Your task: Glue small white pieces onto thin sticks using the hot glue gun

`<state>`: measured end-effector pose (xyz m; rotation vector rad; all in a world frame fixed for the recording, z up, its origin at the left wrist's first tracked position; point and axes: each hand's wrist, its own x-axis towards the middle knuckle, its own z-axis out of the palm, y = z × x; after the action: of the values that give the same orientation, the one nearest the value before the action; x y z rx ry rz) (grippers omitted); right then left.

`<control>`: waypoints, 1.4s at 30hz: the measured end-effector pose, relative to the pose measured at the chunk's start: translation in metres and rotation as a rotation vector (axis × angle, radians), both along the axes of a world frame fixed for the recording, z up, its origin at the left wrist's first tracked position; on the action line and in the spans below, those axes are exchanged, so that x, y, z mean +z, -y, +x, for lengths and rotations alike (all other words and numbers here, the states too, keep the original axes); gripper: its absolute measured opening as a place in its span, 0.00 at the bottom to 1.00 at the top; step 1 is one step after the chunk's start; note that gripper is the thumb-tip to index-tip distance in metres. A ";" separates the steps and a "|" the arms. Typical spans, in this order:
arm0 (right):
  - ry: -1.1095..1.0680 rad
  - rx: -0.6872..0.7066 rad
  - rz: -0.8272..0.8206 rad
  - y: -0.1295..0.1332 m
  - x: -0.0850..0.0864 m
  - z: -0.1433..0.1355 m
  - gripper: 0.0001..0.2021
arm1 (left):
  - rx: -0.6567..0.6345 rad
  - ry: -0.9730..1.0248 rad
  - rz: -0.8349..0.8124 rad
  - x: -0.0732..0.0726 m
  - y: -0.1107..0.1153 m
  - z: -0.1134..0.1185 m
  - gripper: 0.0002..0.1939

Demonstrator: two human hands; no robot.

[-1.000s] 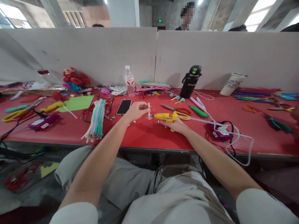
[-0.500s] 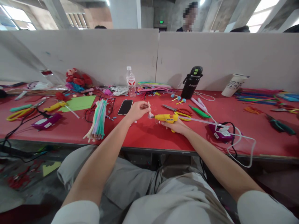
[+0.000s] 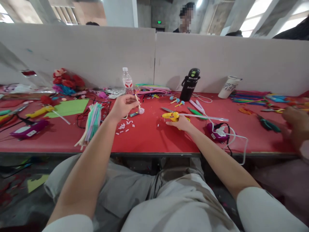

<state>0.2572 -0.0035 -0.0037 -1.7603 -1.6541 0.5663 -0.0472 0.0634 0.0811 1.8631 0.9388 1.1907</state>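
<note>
My left hand (image 3: 125, 107) is closed, pinching a cream pipe-cleaner stem (image 3: 136, 98) between thumb and fingers. At the stem's lower end is a small pale lilac flower head (image 3: 141, 111), hanging just over the table. My right hand (image 3: 180, 123) is wrapped round a yellow hot glue gun (image 3: 170, 116), whose nozzle points left, well apart from the flower. A long clear glue stick (image 3: 205, 117) sticks out of its back. Small pale cut pieces (image 3: 126, 124) lie scattered below my left hand.
A pipe-cleaner bundle (image 3: 91, 124) stands left, near a green sheet (image 3: 70, 108). Behind are a clear bottle (image 3: 127, 82), blue-headed flowers (image 3: 180, 103) and a black flask (image 3: 190, 85). A purple box (image 3: 216, 132) with looped cables lies right. Another person's hand (image 3: 296, 124) reaches in far right.
My left hand has drawn the flower away from the glue gun's nozzle, leftward and up, uncovering the small cut pieces. The view has turned slightly right, and another person's hand has appeared there.
</note>
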 end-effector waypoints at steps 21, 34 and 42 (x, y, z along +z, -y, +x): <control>0.105 0.604 0.271 -0.007 0.006 -0.169 0.06 | 0.005 -0.131 0.069 -0.005 -0.012 -0.005 0.13; 0.313 0.460 0.113 -0.042 0.001 -0.231 0.07 | 0.011 -0.155 0.105 -0.005 -0.010 -0.005 0.06; 0.151 0.480 0.232 -0.027 -0.003 -0.218 0.06 | 0.035 -0.186 0.105 -0.007 -0.013 -0.009 0.08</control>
<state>0.0391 0.0238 -0.0064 -1.2663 -2.1728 0.4323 -0.0562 0.0765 0.0742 2.0769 1.0305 1.1211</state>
